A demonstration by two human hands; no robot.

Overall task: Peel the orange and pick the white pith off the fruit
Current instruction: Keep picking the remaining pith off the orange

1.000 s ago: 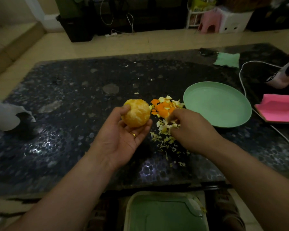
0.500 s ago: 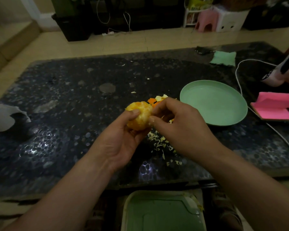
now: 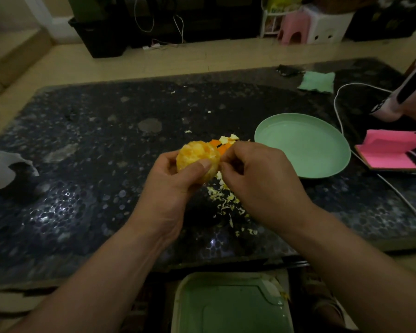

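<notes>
The peeled orange (image 3: 195,153) is held above the dark table, its pale orange flesh facing up. My left hand (image 3: 169,186) grips it from below and the left, thumb pressed across its front. My right hand (image 3: 257,179) is at the fruit's right side, thumb and forefinger pinching at its surface. Whether pith is between those fingertips cannot be told. Orange peel pieces (image 3: 222,144) lie just behind the fruit. A scatter of white pith scraps (image 3: 226,200) lies on the table below my hands.
An empty green plate (image 3: 322,164) sits right of the hands. A pink notepad (image 3: 392,152), white cable (image 3: 339,121) and a pink-and-black device (image 3: 404,97) fill the right edge. A green cloth (image 3: 318,81) lies far right. A green bin (image 3: 231,306) stands under the table's (image 3: 82,193) near edge. A white object (image 3: 3,168) lies left.
My right hand left the pith pile on the table and came up to the orange's right side. My left hand turned the fruit slightly, thumb now across its front.
</notes>
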